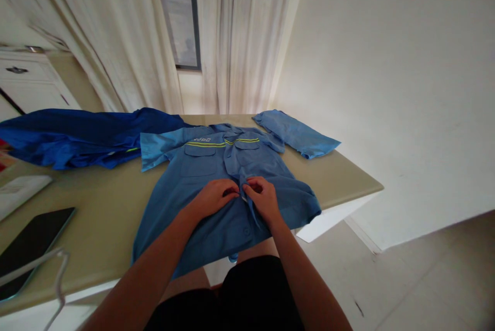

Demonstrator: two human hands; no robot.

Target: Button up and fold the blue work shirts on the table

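A light blue short-sleeved work shirt [201,166] with yellow-green reflective stripes lies front-up on a beige table [108,217], its hem hanging over the near edge. My left hand [212,196] and my right hand [262,198] meet at the shirt's front placket, about halfway down. Both hands have their fingers curled and pinched on the placket fabric where the two front edges come together. A button shows lower on the placket.
A darker blue garment [77,135] lies spread at the table's back left. A dark tablet [31,246] and a white cable [58,269] sit at the near left. White curtains [240,37] hang behind; the table's right edge drops to a tiled floor [406,279].
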